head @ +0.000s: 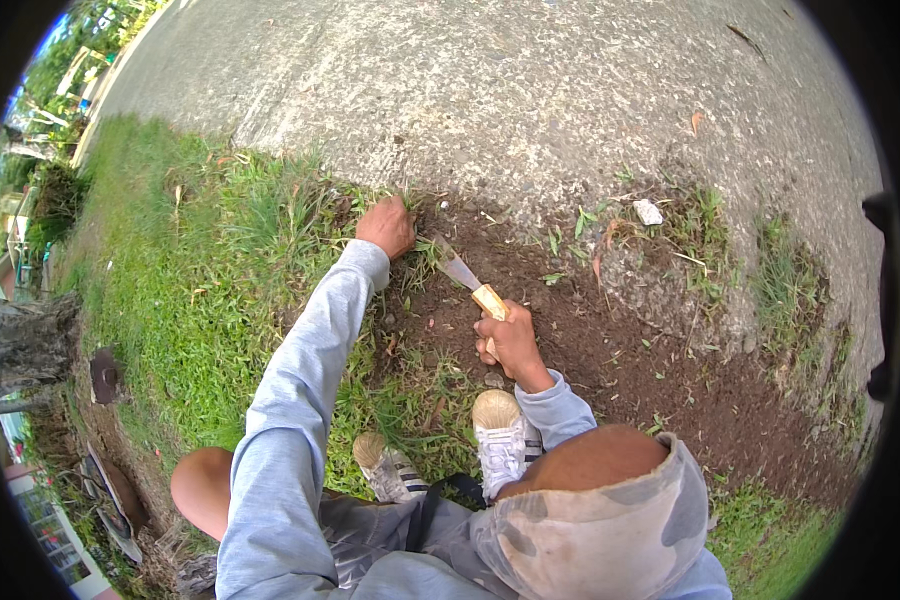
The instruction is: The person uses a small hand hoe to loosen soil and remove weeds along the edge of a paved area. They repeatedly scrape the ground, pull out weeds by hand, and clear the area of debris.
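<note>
My right hand (511, 337) grips the pale wooden handle (490, 301) of a hand tool with a flat metal blade (459, 268). The blade slants away to the left, its tip down among grass and soil. Just beyond the tip, my left hand (388, 226) is closed on a grass tuft (420, 264) at the turf's edge; its fingertips are hidden beneath the hand. Dark loose soil (562, 330) lies bare under and to the right of the tool.
Rough concrete pavement (495, 97) borders the soil on the far side. A white stone (647, 212) sits by grass clumps at right. Green turf (187, 315) spreads left, towards a tree trunk (22, 345). My white shoes (497, 442) stand close behind the tool.
</note>
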### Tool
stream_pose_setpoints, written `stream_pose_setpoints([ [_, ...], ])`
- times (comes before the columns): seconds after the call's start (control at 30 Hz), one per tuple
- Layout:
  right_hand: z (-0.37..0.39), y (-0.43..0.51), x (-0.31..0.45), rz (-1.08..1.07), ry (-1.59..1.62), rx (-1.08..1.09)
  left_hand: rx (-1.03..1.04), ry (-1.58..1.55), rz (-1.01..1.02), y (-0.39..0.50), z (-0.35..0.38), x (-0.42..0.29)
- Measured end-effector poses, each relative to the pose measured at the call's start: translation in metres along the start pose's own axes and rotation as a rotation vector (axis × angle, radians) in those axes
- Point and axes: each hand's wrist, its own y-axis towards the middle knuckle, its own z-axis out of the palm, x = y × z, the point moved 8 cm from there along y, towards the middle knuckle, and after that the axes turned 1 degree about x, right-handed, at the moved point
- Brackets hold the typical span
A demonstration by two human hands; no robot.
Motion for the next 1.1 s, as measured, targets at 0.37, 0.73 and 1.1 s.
stream_pose_setpoints([
  [0.37, -0.001, -0.015, 0.018, -0.085, -0.040, -0.023, -0.071, -0.096, -0.173, -0.027, 0.014, 0.008],
  [0.73, 0.000, -0.029, 0.022, 0.046, -0.078, -0.070, -0.075, -0.190, -0.242, -0.031, 0.018, 0.010],
  [1.1, -0.027, -0.062, 0.023, -0.356, -0.759, -0.159, -0.097, -0.316, -0.262, -0.125, 0.013, 0.030],
])
